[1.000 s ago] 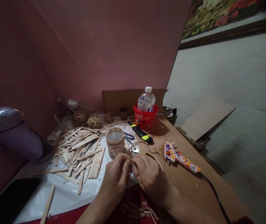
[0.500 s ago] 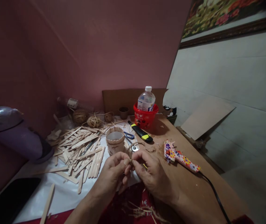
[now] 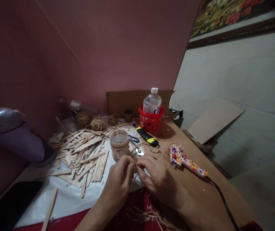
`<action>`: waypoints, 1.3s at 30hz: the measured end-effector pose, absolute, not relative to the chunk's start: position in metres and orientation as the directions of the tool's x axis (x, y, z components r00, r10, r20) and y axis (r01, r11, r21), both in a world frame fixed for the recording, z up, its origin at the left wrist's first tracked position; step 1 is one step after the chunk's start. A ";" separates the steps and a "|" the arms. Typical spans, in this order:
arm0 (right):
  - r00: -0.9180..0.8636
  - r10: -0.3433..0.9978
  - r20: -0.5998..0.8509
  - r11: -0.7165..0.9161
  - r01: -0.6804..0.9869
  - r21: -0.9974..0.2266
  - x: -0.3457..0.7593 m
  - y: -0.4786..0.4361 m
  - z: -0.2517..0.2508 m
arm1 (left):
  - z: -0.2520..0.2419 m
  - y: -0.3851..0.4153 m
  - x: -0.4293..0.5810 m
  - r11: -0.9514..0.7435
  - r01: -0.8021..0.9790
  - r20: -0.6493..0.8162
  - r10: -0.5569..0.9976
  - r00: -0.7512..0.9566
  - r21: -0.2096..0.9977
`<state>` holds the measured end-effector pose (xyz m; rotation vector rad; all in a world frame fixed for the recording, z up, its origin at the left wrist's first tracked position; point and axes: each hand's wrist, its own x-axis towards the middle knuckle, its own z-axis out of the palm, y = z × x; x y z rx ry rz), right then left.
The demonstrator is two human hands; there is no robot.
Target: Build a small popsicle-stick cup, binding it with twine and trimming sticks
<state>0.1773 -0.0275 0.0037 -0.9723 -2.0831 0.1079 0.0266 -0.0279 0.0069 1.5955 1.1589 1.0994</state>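
My left hand and my right hand meet fingertip to fingertip near the table's front edge. Both pinch a thin strand of raffia fibre between thumb and fingers. Just beyond the fingers stands a small cup made of craft sticks. A loop of the fibre curls up beside the cup. Loose fibre scraps lie on the red cloth under my wrists.
A heap of craft sticks covers white paper on the left. Scissors, a yellow-black knife, a red bucket holding a bottle, twine balls, a patterned glue gun and a dark phone surround them.
Both hands stayed pinched together on the fibre, rising slightly, then settling back down. The yellowish strand arching over my right hand a second ago no longer shows.
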 end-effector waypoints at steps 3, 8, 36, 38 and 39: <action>-0.376 0.680 0.630 0.681 0.643 -0.351 0.177 -0.028 0.001 | 0.007 -0.030 0.027 -0.319 0.316 0.274 0.945 0.180 0.894; -0.243 0.739 0.628 0.630 0.580 -0.516 0.175 -0.030 0.000 | 0.010 -0.030 0.029 0.002 -0.023 0.004 0.962 0.273 1.000; -0.283 0.748 0.601 0.638 0.559 -0.530 0.175 -0.030 -0.003 | 0.007 -0.028 0.029 -0.106 0.119 0.076 0.969 0.233 0.987; -0.255 0.766 0.590 0.620 0.533 -0.576 0.175 -0.030 -0.002 | 0.008 -0.027 0.030 0.034 -0.059 -0.016 0.961 0.277 0.998; -0.244 0.777 0.581 0.610 0.520 -0.598 0.174 -0.030 -0.002 | 0.008 -0.026 0.030 0.091 -0.130 -0.049 0.954 0.297 0.987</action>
